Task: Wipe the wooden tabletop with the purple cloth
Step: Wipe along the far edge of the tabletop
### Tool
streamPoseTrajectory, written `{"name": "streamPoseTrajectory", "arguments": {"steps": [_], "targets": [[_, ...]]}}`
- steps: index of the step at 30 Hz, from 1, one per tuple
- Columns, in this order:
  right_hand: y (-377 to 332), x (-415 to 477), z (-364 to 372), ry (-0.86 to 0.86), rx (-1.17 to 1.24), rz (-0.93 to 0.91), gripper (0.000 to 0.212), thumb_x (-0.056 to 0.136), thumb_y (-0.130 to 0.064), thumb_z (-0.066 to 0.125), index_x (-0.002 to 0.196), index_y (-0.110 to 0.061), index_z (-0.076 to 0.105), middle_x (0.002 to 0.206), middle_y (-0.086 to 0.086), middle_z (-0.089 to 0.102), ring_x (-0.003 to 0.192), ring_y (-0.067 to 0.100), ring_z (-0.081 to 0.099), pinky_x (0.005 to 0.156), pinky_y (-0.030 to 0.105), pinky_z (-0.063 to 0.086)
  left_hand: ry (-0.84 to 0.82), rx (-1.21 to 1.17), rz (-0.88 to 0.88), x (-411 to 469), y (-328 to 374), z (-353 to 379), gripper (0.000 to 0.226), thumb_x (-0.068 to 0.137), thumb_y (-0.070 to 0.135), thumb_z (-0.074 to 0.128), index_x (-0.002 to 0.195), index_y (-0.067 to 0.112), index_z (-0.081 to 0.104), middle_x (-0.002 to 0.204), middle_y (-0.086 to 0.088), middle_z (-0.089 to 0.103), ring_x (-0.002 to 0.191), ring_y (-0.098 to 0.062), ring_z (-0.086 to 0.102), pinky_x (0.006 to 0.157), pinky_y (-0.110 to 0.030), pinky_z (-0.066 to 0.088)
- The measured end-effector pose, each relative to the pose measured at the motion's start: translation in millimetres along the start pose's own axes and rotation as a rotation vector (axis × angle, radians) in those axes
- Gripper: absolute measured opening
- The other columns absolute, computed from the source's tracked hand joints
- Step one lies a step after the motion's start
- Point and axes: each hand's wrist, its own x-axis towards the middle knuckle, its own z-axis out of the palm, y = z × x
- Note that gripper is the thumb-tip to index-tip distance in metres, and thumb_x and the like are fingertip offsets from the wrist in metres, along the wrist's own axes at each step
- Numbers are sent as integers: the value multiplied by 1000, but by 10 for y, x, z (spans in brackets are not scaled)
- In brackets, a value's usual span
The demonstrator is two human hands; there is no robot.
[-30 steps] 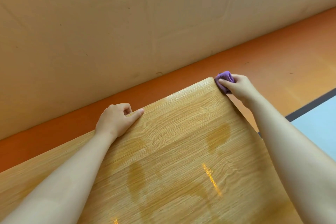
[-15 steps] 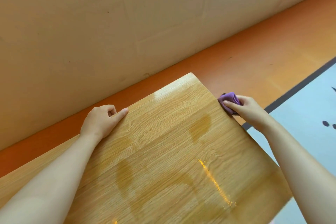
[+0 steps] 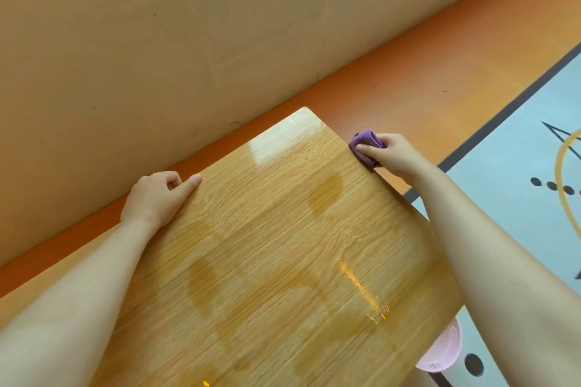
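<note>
The wooden tabletop [image 3: 270,248] fills the lower middle of the head view, glossy, with darker damp patches on it. My right hand [image 3: 393,155] grips the bunched purple cloth [image 3: 364,143] and presses it against the table's right edge, a little below the far corner. My left hand [image 3: 157,198] rests on the far edge of the table, fingers curled over it and thumb flat on the wood.
A beige wall [image 3: 188,41] rises just behind the table, above an orange floor strip [image 3: 424,78]. To the right lies a pale blue floor mat [image 3: 518,166] with dark markings. A pink plastic container [image 3: 443,352] shows below the table's right edge.
My right hand has slid the purple cloth from the far corner down along the table's right edge. The view has shifted to show more floor at the right. My left hand has stayed put.
</note>
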Motion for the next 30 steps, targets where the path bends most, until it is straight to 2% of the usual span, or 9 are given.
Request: {"name": "streamPoseTrajectory", "arguments": {"steps": [5,10,14,18,24,27,30], "targets": [[146,-384,-140,-25,69,53,14,92,-17,59,99,-9,67,85,2,66,81,13,61,78,28,51,-7,-9,-17,-20,36,-8,57,85,69,46,63,18,60,62,-2,61,63,-20,58,58,-40,49],[576,-1148,-439,45,58,145,17,91,-18,60,99,-5,68,86,6,65,82,15,59,78,25,48,-12,-18,-20,-37,43,-10,59,84,70,45,63,17,60,63,-3,62,63,-20,58,55,-36,46],[775,-1465,-564,78,45,210,23,89,-24,63,97,-4,68,89,9,66,85,16,59,83,33,46,-22,0,-23,-58,61,-17,60,85,70,42,64,17,61,64,-3,63,64,-21,58,52,-33,43],[625,-1247,-484,77,18,137,12,88,-21,64,95,-13,70,85,4,66,81,14,59,79,31,46,-4,6,-20,-73,75,-15,60,86,70,41,65,17,61,64,-4,63,64,-22,58,51,-31,41],[495,-1009,-332,95,38,104,21,88,-28,64,98,-11,69,85,4,66,80,15,58,76,31,45,8,8,-24,-95,89,-10,61,85,70,42,66,16,61,66,-4,63,65,-21,58,51,-31,40],[630,-1198,-392,127,44,135,24,87,-31,65,97,-9,69,88,13,67,82,16,59,81,37,48,4,7,-25,-95,80,-16,61,85,70,42,66,16,62,66,-4,63,65,-21,58,52,-31,41],[809,-1516,-535,125,29,171,18,86,-30,65,92,-14,71,96,18,69,86,19,62,93,46,47,-3,1,-15,-99,89,-20,59,86,68,42,67,15,63,67,-5,63,65,-21,58,52,-31,40]]}}
